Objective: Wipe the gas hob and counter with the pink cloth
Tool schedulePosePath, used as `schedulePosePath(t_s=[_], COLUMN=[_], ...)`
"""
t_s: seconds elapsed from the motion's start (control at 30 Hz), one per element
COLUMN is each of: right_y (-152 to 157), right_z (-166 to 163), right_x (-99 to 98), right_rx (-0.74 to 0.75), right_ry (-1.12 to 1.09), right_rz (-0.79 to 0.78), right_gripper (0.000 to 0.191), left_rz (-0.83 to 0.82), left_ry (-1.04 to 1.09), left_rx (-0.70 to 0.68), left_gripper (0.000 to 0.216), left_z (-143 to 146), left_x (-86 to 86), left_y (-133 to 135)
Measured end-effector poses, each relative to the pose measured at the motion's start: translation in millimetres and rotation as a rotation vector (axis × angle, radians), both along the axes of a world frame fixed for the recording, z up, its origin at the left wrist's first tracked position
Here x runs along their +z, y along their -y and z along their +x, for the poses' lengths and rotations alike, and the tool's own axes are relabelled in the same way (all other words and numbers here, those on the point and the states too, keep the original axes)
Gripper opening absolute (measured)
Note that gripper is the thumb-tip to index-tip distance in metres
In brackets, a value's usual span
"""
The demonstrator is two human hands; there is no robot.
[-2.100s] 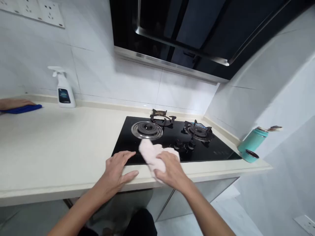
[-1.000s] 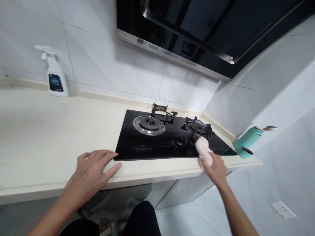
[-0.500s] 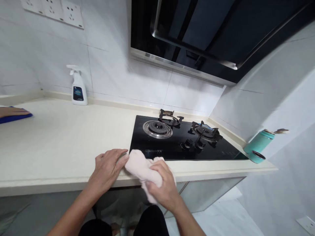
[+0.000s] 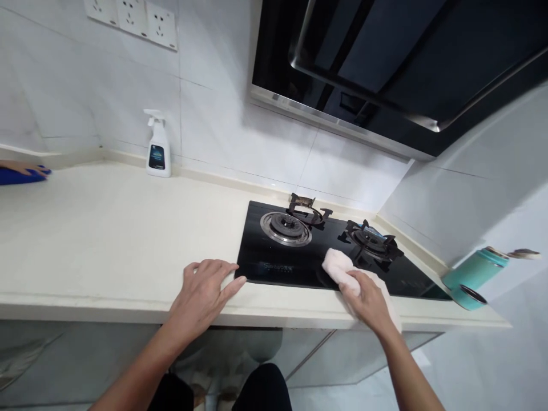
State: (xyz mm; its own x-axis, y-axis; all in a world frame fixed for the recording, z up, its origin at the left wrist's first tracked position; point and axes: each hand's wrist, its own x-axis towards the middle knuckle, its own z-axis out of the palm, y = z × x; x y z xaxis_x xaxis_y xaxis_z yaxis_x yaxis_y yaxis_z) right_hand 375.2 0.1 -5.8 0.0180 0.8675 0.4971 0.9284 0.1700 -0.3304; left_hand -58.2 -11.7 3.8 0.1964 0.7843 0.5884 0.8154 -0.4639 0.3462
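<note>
- Left hand (image 4: 201, 294): rests palm-down on the front edge of the counter (image 4: 128, 240). Grip apart, fingers spread, nothing held. Fingertips and thumb lie at the front left corner of the hob.
- Right hand (image 4: 366, 299): grip clamped on a pale pink cloth (image 4: 338, 264), with the fingers (image 4: 357, 283) folded over its top.
- Cloth position: pressed onto the front right area of the hob's glass, with its lower end draped over the front edge of the counter.
- Hob: a black glass gas hob (image 4: 274, 275) set into the cream counter, with two burners. The left burner (image 4: 285, 229) has a steel ring and sits in front of a dark, soiled pan support. The right burner (image 4: 372, 241) sits under a black cast-iron pan support, just beyond the cloth.
- Spray bottle (image 4: 157, 145): white, upright, with a trigger head, standing on the counter against the tiled wall (image 4: 240, 131), well left of the hob.
- Flask (image 4: 475, 271): teal, tilted, at the right end of the counter, with a round teal cup (image 4: 471, 297) just beside it.
- Second person: a hand (image 4: 17, 166) at the far left edge of the view rests on a blue cloth (image 4: 21, 177) on the counter, well apart from both of the wearer's hands.
- Overhead: a black glass range hood (image 4: 342, 74) above the hob; a row of wall sockets (image 4: 132, 23) on the tiles to its left.
</note>
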Motion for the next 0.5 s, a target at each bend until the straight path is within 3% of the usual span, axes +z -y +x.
schedulePosePath(t_s=[0.13,0.3,0.4,0.5], right_y=[10.4,-5.0,-36.3,-76.5], right_z=[-71.4,-154.1,-161.9,-137.6], right_x=[0.8,21.8,41.3,61.7], right_rx=[0.266,0.58,0.555,0.268], right_ry=[-0.006,-0.21,-0.358,-0.28], right_rz=[0.063,-0.068,0.015,0.161], right_gripper=[0.034,0.02,0.023,0.033], left_rz=[0.019,0.029,0.021,0.008], left_ry=[-0.018,-0.033,-0.029,-0.044], left_rx=[0.005,0.039,0.049,0.052], left_gripper=[0.044,0.039,0.034,0.031], left_z=[1.0,0.9,1.3,3.0], left_x=[-0.8,-4.5,-6.3,-4.6], left_y=[-0.5,-1.0,-0.4,1.7])
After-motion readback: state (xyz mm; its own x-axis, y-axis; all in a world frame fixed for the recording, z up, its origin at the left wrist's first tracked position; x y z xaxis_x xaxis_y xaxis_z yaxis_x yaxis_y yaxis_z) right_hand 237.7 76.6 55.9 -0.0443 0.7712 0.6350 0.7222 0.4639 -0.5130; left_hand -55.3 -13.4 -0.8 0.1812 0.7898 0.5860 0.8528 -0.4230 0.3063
